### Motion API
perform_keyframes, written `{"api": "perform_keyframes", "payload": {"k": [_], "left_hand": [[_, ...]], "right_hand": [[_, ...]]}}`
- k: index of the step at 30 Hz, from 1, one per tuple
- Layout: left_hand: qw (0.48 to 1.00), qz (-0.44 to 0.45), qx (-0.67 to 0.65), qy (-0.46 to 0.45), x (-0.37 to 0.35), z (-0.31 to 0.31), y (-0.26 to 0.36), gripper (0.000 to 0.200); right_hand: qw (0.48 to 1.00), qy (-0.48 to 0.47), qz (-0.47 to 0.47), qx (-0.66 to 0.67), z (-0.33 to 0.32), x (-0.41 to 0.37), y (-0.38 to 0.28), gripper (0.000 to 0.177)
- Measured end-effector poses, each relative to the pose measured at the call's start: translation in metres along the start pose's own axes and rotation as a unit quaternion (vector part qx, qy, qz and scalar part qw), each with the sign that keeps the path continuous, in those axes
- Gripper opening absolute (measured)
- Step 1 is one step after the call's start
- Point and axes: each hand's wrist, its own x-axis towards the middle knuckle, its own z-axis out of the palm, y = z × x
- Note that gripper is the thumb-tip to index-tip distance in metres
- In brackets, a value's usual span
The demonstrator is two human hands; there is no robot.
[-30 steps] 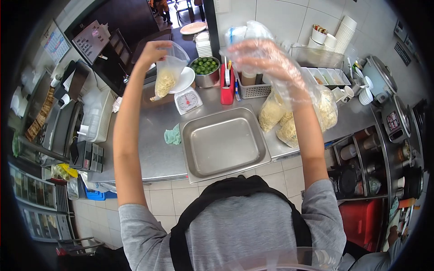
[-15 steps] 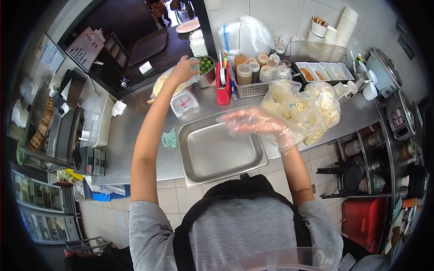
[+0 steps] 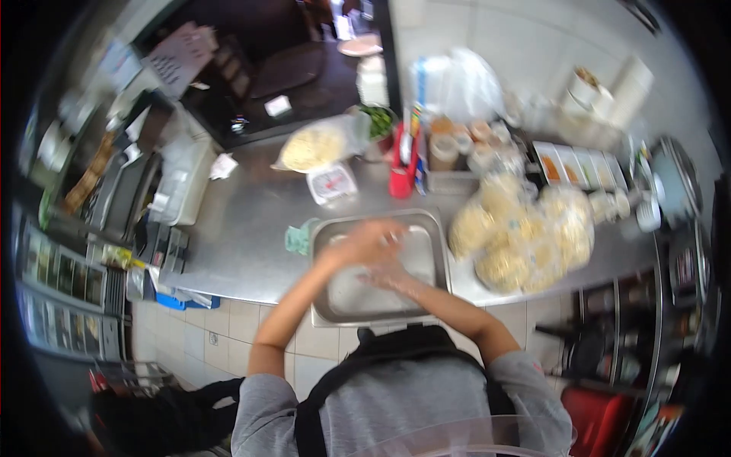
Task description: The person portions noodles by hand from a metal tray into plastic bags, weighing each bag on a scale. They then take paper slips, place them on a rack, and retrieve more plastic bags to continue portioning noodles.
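Observation:
Both my hands are over a shallow steel tray [image 3: 324, 301] at the counter's front edge. My left hand [image 3: 371, 241] is smeared by motion, and I cannot make out whether anything is in it. Just below it and close against it is my right hand [image 3: 387, 274], in a clear plastic glove, its fingers also blurred. A crumpled green cloth [image 3: 298, 239] lies at the tray's left side. Beyond the tray stands a white dial scale [image 3: 332, 183], with an open bag of pale noodles [image 3: 314, 148] behind it.
Filled plastic bags [image 3: 533, 240] of noodles lie right of the tray. Behind are a red holder [image 3: 401, 179], a basket of sauce bottles [image 3: 453, 180] and a pot of green limes [image 3: 377, 122]. A person in dark clothes [image 3: 145, 419] is at lower left.
My left hand has come back from beside the lime pot to over the tray. My right hand has moved nearer to me, against the left. The view has shifted, and a person shows at lower left.

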Motion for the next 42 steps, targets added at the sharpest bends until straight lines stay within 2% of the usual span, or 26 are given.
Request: {"api": "perform_keyframes", "payload": {"k": [1,2,3,4,5,6,9,12,13,15,17,18,19,20,21,23,25,28,29,30,33,35,36,38,40,42], "left_hand": [[1.0,-0.007,-0.009,-0.01,-0.005,0.02,-0.016,0.035],[0.999,-0.037,0.02,-0.007,-0.008,0.041,-0.038,0.035],[0.995,-0.061,0.061,0.051,-0.009,0.063,-0.064,0.034],[0.986,-0.086,0.098,0.106,-0.013,0.08,-0.08,0.034],[0.957,-0.125,0.195,0.175,-0.02,0.091,-0.079,0.038],[0.913,-0.166,0.287,0.236,-0.027,0.096,-0.078,0.042],[0.938,-0.187,0.178,0.233,-0.037,0.098,-0.111,0.033],[0.963,-0.193,0.11,0.151,-0.032,0.095,-0.144,0.022],[0.957,-0.169,0.162,0.169,-0.03,0.094,-0.157,0.019],[0.935,-0.119,0.267,0.201,-0.028,0.098,-0.182,0.015],[0.934,-0.132,0.267,0.195,-0.033,0.089,-0.183,0.023],[0.935,-0.138,0.266,0.19,-0.042,0.082,-0.182,0.027],[0.946,-0.124,0.232,0.192,-0.057,0.071,-0.171,0.033],[0.955,-0.11,0.196,0.191,-0.077,0.058,-0.15,0.039],[0.964,-0.096,0.159,0.189,-0.096,0.05,-0.135,0.045],[0.956,-0.036,0.164,0.241,-0.131,0.047,-0.13,0.053],[0.953,0.002,0.144,0.268,-0.175,0.041,-0.126,0.054],[0.977,-0.021,0.061,0.204,-0.24,0.032,-0.122,0.051],[0.986,-0.047,0.039,0.157,-0.258,0.025,-0.115,0.047],[0.989,-0.028,0.021,0.142,-0.27,0.028,-0.124,0.046],[0.991,0.04,-0.031,0.128,-0.299,0.035,-0.153,0.042],[0.992,0.005,-0.016,0.128,-0.317,0.019,-0.154,0.042],[0.992,-0.019,-0.004,0.126,-0.333,0.001,-0.167,0.043],[0.986,-0.03,0.01,0.166,-0.35,-0.016,-0.193,0.043],[0.98,-0.063,0.009,0.187,-0.365,-0.043,-0.21,0.043],[0.972,-0.123,0.013,0.201,-0.38,-0.077,-0.23,0.043]], "right_hand": [[0.954,0.018,0.082,0.288,0.055,-0.011,0.012,0.075],[0.961,0.018,0.078,0.265,0.064,-0.011,0.016,0.074],[0.967,0.019,0.075,0.242,0.073,-0.01,0.02,0.074],[0.993,-0.043,0.053,0.098,0.038,-0.008,0.012,0.072],[0.994,-0.097,0.015,-0.047,-0.006,-0.001,0.001,0.071],[0.971,-0.233,0.056,-0.01,-0.04,0.007,-0.011,0.07],[0.966,-0.251,0.056,0.025,-0.053,0.003,-0.025,0.068],[0.978,-0.2,0.021,0.055,-0.05,-0.022,-0.032,0.055],[0.98,-0.18,0.031,0.081,-0.051,-0.024,-0.034,0.05],[0.983,-0.16,0.024,0.084,-0.1,-0.023,-0.054,0.046],[0.953,-0.144,0.154,0.218,-0.142,-0.025,-0.073,0.043],[0.94,-0.167,0.226,0.192,-0.149,-0.039,-0.064,0.036],[0.933,-0.188,0.273,0.144,-0.175,-0.033,-0.074,0.03],[0.909,-0.199,0.361,0.068,-0.196,-0.017,-0.091,0.028],[0.919,-0.144,0.367,0.001,-0.21,0.004,-0.112,0.024],[0.942,0.008,0.332,-0.049,-0.207,0.044,-0.142,0.024],[0.97,0.083,0.227,-0.041,-0.19,0.097,-0.179,0.026],[0.991,0.029,0.096,0.088,-0.159,0.183,-0.233,0.033],[0.991,0.012,0.047,0.125,-0.148,0.211,-0.25,0.035],[0.992,0.009,-0.025,0.125,-0.141,0.241,-0.266,0.036],[0.961,0.007,-0.201,0.188,-0.119,0.336,-0.299,0.04],[0.941,0.02,-0.262,0.215,-0.097,0.408,-0.31,0.039],[0.916,0.021,-0.277,0.29,-0.074,0.484,-0.319,0.037],[0.888,0.032,-0.287,0.359,-0.038,0.572,-0.314,0.036],[0.892,0.049,-0.225,0.39,-0.018,0.645,-0.314,0.038],[0.891,0.152,-0.191,0.382,0.018,0.734,-0.302,0.037]]}}
